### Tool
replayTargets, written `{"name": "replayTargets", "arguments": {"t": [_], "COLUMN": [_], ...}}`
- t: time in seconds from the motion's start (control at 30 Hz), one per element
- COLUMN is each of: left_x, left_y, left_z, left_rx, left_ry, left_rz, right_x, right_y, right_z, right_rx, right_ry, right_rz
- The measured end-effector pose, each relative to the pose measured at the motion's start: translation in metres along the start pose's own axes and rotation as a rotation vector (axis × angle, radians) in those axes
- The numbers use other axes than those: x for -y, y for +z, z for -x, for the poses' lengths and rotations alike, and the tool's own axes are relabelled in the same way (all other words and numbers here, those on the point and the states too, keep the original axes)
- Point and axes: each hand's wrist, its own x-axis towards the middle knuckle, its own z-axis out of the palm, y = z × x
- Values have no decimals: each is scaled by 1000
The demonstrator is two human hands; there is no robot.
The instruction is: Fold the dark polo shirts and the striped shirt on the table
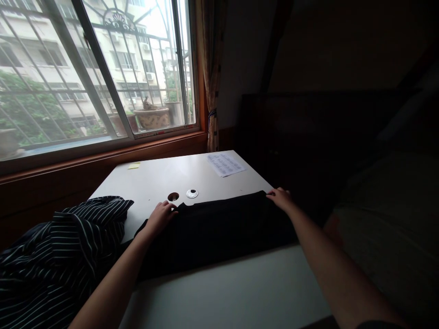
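A black garment lies stretched sideways over the white table, its kind hard to make out in the dim light. My left hand grips the far edge of the cloth near its left part, fingers bent and closed on it. At the far right corner, my right hand pinches the same garment between thumb and fingers. The upper edge between the hands runs fairly straight, with a small bump by my left fingers. Beside my left forearm, a striped black-and-white garment sits in a crumpled heap.
The white table has a round hole with a round cover next to it. Printed papers lie at the far right and a yellow note at the far left. Behind stand a barred window and a tied curtain.
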Motion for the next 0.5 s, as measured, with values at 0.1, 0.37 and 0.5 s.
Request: {"name": "replayTargets", "arguments": {"t": [0.1,0.37,0.5], "left_x": [0,-5,-7], "left_y": [-1,-4,-1], "left_z": [1,7,5], "left_rx": [-5,8,5], "left_ry": [-1,24,29], "left_rz": [45,100,90], "right_x": [1,-5,-7], "right_y": [-5,-12,-10], "right_z": [-6,-4,0], "right_rx": [21,66,3], "right_ry": [-12,3,47], "right_rz": [-55,-160,-130]}}
